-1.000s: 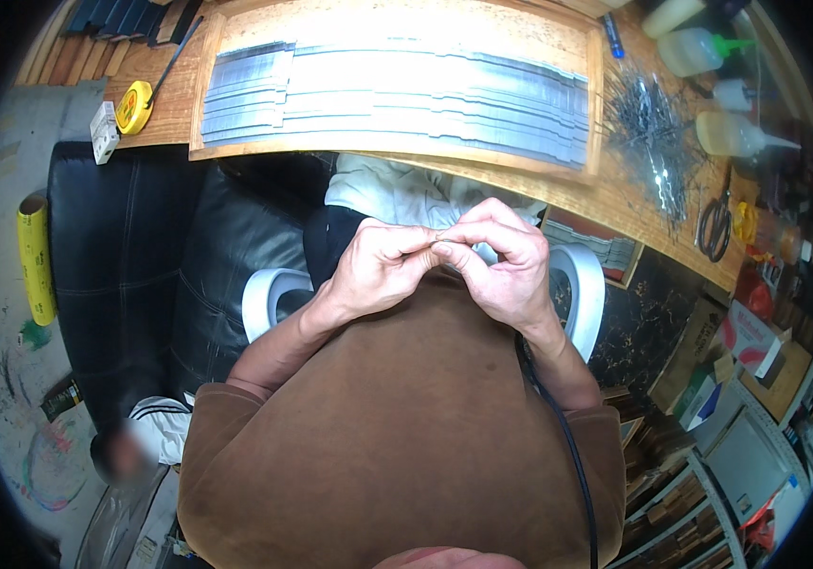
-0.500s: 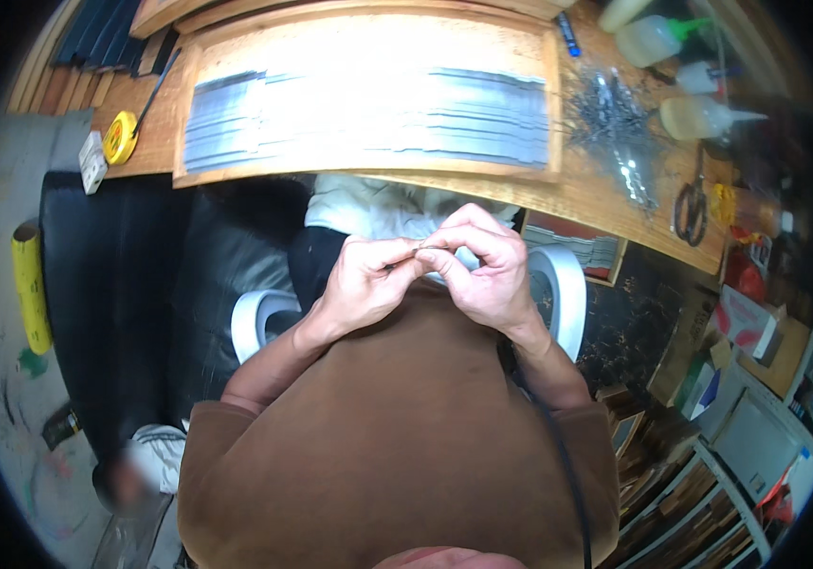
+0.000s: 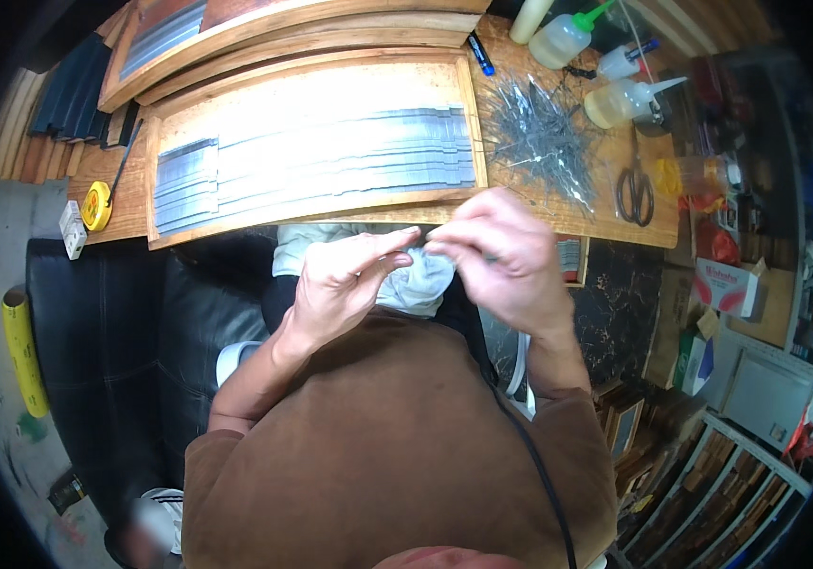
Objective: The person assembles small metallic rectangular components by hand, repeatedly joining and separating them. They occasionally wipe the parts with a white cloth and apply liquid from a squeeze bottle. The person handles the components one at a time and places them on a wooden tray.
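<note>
My left hand (image 3: pixel 335 280) is raised over my lap, just short of the bench's front edge. Its fingers stretch to the right, with the thumb a little apart below them and nothing visible between. Facing it, my right hand (image 3: pixel 511 261) has thumb and fingertips pinched together; whatever they hold, if anything, is too small to make out. A narrow gap separates the two hands' fingertips. Beyond them lies a shallow wooden tray (image 3: pixel 475 119) with rows of thin grey strips (image 3: pixel 330 161). A tangled heap of thin dark slivers (image 3: pixel 539 137) sits right of the tray.
Scissors (image 3: pixel 634 196), squeeze bottles (image 3: pixel 615 102) and a blue marker (image 3: pixel 480 54) lie on the bench's right. A yellow tape measure (image 3: pixel 96 205) is at its left end. A second tray (image 3: pixel 226 43) stands behind. A black couch (image 3: pixel 93 341) is at my left.
My hands, together half a second ago, have parted at the fingertips. The right one has moved up and right, and the left has straightened its fingers. The whole view has shifted.
</note>
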`<state>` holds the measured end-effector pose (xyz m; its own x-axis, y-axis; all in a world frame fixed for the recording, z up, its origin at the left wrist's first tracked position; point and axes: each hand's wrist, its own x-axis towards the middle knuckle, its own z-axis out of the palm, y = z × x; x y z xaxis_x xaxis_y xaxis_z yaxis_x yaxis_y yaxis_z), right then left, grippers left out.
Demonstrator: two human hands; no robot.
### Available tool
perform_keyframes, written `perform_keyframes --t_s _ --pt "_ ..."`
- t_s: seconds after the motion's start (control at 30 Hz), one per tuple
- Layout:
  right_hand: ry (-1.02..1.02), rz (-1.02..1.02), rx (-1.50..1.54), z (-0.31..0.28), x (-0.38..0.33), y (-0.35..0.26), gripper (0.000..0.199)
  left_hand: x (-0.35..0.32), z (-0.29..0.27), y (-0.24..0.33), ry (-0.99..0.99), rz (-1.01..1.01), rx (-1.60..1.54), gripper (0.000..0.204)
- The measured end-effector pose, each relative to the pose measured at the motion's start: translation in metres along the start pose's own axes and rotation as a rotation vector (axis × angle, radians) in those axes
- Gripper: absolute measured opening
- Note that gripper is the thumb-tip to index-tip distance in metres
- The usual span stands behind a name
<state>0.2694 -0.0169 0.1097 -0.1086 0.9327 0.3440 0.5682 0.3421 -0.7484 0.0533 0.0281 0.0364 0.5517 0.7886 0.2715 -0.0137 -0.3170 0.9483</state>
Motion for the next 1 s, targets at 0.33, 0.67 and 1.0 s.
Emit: perform_keyframes --t_s 0.33,0.67,1.0 --pt "0.102 -0.103 0.303 0.041 0.012 0.022 0.024 0.026 -0.007 -0.005 0.032 0.227 0.296 0.036" --pt "0.130 0.160 0.297 0.042 -0.005 0.013 0.016 0.024 -0.014 0.001 -0.218 -0.147 0.027 0.009" --pt "0.017 0.905 1.021 0.098 -0.053 0.050 0.018 -0.008 -0.010 -0.035 -0.398 -0.840 -0.501 0.017"
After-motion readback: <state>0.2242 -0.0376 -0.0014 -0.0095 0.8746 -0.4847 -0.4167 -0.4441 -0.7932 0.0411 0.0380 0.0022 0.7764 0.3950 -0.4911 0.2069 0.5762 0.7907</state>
